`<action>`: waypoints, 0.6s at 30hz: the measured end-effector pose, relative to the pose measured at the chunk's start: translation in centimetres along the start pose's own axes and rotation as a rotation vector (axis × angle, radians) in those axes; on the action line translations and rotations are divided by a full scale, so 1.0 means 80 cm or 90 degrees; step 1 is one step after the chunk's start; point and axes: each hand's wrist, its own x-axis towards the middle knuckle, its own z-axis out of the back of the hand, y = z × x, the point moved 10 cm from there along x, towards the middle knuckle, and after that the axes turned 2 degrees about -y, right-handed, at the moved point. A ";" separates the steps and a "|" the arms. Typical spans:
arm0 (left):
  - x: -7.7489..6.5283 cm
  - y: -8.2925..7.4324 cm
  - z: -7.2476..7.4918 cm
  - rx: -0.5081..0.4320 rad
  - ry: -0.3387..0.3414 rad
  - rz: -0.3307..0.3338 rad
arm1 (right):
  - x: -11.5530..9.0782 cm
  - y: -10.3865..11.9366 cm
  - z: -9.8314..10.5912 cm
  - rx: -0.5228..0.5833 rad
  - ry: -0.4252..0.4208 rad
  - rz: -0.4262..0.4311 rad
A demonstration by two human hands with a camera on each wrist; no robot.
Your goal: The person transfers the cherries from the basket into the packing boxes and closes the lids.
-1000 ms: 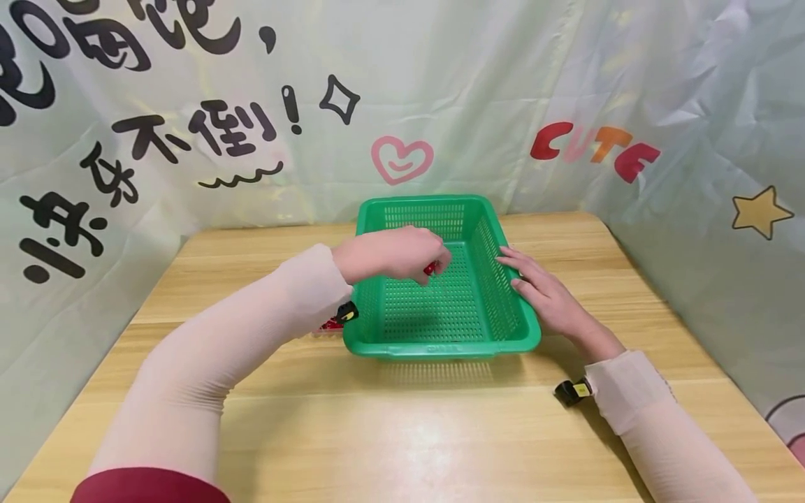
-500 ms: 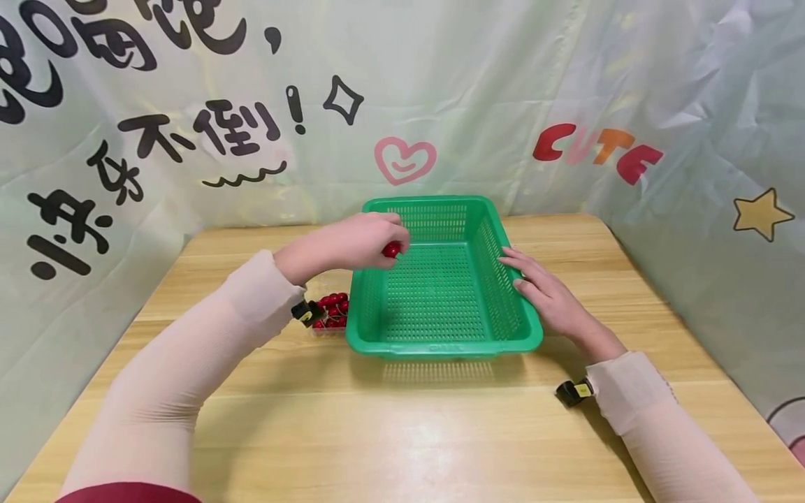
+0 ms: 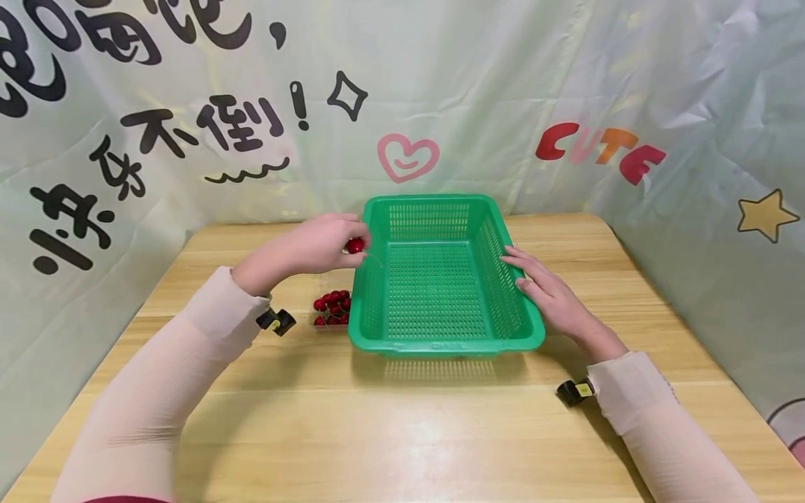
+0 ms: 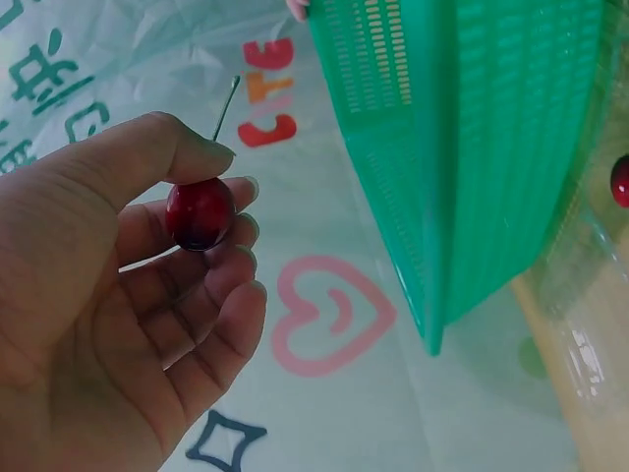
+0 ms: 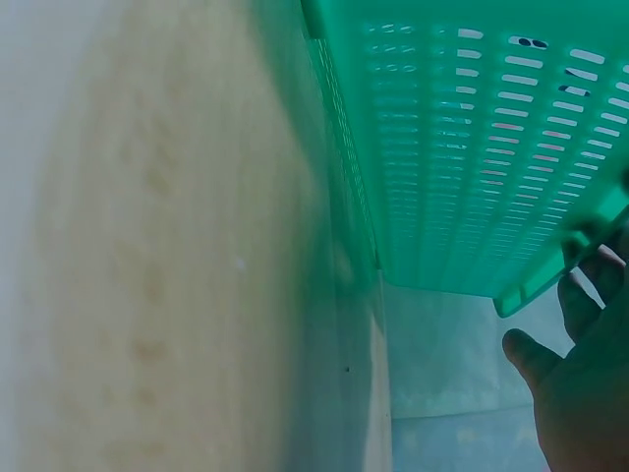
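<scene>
In the head view my left hand (image 3: 321, 244) hangs just left of the green plastic basket (image 3: 446, 347), pinching a red cherry (image 3: 355, 245). The left wrist view shows the cherry (image 4: 200, 213) between thumb and fingers, its thin green stem pointing up. Across the basket, my right hand (image 3: 553, 297) rests on the right rim with its fingers laid over the edge. From the right wrist, the hand (image 5: 590, 364) shows dark beside the rim, thumb apart from it. More cherries (image 3: 333, 305) lie in a clear plastic box (image 3: 330, 327) at the basket's left side, which partly hides it.
The wooden table (image 3: 415, 433) carries everything. Behind and beside it hangs a pale printed cloth (image 3: 478, 105) with lettering, a heart and a star. A small black camera (image 3: 275, 321) is worn on the left wrist, another camera (image 3: 574, 392) on the right.
My left hand has moved left from above the basket to beyond its left rim, still holding the cherry. The box of cherries has come into fuller view. The right hand stays put.
</scene>
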 end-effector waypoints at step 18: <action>-0.059 0.058 -0.018 -0.025 -0.036 0.103 | 0.001 -0.001 0.004 -0.083 0.021 0.007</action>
